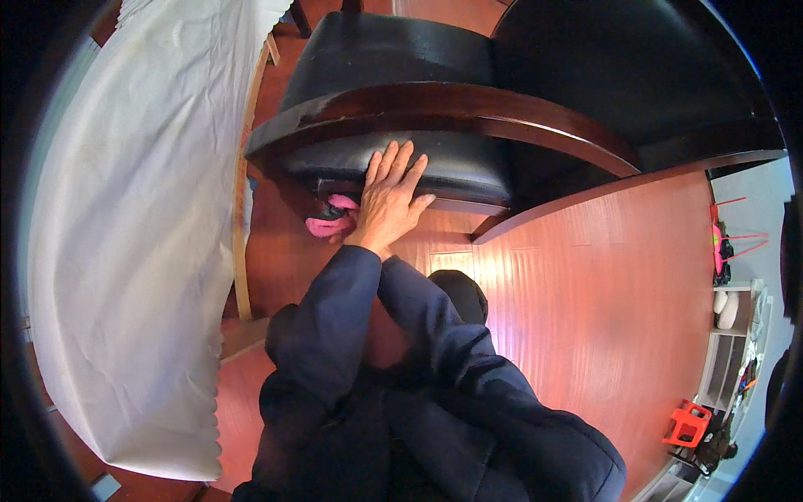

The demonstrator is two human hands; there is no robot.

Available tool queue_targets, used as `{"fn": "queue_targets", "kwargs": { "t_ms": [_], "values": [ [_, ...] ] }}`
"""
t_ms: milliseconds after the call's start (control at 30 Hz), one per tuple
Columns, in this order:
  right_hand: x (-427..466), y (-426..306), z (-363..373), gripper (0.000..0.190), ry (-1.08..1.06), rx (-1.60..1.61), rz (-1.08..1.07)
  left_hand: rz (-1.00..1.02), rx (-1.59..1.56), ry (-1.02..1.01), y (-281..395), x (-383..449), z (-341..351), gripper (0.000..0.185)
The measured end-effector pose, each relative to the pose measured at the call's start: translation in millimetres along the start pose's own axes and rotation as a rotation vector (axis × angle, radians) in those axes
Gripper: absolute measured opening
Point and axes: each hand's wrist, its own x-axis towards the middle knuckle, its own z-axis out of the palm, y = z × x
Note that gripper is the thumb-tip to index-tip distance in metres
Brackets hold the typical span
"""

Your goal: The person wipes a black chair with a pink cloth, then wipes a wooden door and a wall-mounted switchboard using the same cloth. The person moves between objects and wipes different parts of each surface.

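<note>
A dark wooden chair (452,103) with a black leather-like seat (464,160) stands before me, its curved armrest crossing above the seat. My left hand (389,197) lies palm down on the near side edge of the seat, fingers spread, holding nothing. My forearms cross at the wrists. Beneath the left one, my right hand (337,239) reaches to the left and is mostly hidden; a little of its fingers shows at a bunched pink and dark cloth (327,226). The cloth is by the wooden frame under the seat, and the right hand appears closed on it.
A table under a pale cloth (135,251) runs along the left. Reddish wood floor (583,301) stretches to the right, where a red plastic stool (688,424) and a low white shelf (731,339) stand by the wall. One of my knees (461,295) is near the chair.
</note>
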Motion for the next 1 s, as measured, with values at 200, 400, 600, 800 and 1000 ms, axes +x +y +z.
{"fn": "queue_targets", "kwargs": {
  "t_ms": [200, 400, 600, 800, 1000],
  "values": [
    [-30, -57, -41, 0.027, 0.266, -0.009, -0.321, -0.055, -0.056, -0.030, 1, 1, 0, 0.065],
    [-121, -195, -114, 0.032, 0.540, -0.511, -0.741, -0.039, -0.049, -0.016, 0, -1, 4, 0.065],
    [-130, -300, -78, 0.026, 0.640, -0.599, -1.103, -0.043, -0.043, -0.025, -2, 0, 3, 0.066],
    [-126, -300, -79, 0.033, 0.627, -0.712, -1.227, -0.018, 0.013, 0.040, -1, -4, 9, 0.061],
    [-122, -288, -70, 0.023, 0.761, -0.453, -1.086, -0.105, 0.070, -0.098, 27, 2, -8, 0.059]
  ]
}}
